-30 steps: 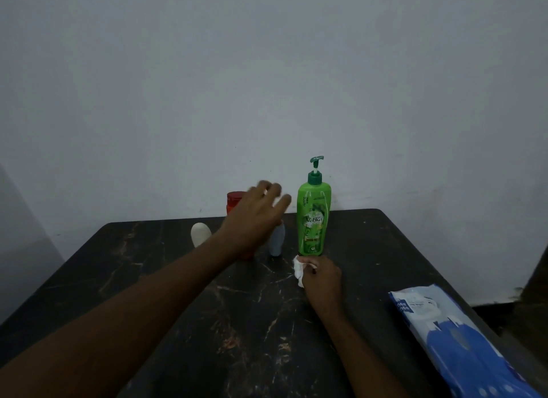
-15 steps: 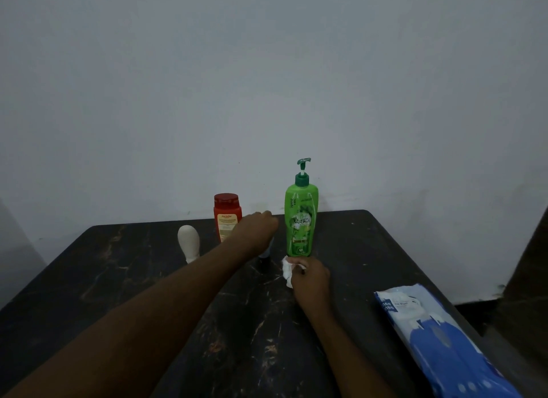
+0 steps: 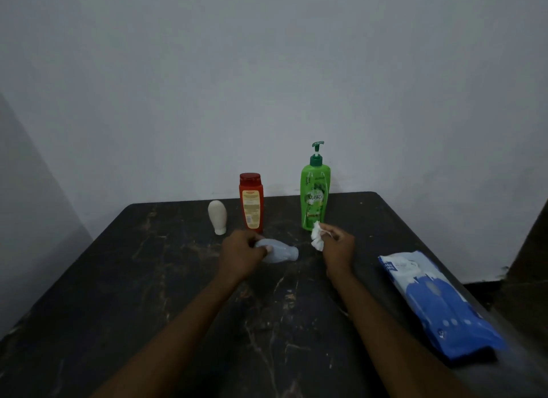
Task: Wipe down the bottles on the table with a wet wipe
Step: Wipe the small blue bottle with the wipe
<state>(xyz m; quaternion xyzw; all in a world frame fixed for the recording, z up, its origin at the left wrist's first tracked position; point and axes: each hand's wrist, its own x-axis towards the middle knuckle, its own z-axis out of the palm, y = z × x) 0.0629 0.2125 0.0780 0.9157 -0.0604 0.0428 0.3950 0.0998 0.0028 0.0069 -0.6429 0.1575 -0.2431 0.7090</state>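
Two hands | left hand point(image 3: 241, 256) grips grey bottle point(image 3: 280, 253) | right hand point(image 3: 338, 245) pinches wipe point(image 3: 316, 239)

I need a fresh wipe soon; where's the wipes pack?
In the head view, the wipes pack lies flat at the table's right edge, right of the right hand.

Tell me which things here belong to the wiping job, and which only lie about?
Belong to the job:
- wet wipe in right hand
- grey-blue bottle in left hand
- green pump bottle
- red bottle
- small white bottle
- wet wipes pack

Lying about: nothing on the black table.
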